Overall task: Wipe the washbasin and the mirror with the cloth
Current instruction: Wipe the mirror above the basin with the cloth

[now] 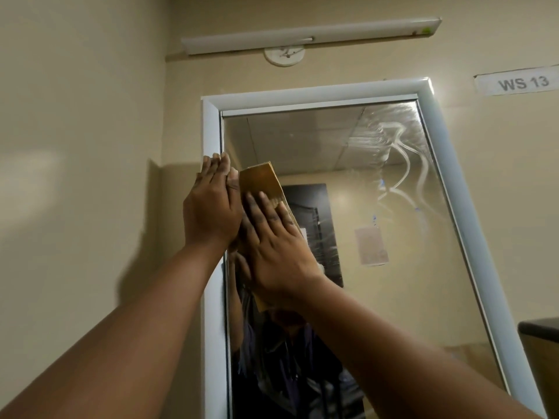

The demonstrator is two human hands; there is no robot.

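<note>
The mirror is tall and rectangular in a white rounded frame, hung upright on a beige wall. Its glass carries pale, streaky wet smears in the upper right part, with looping trails running down from them; the left part looks clearer. The cloth is yellow-brown and folded flat into a narrow pad, pressed against the glass near the mirror's left edge, about a third of the way down from its top.
</note>
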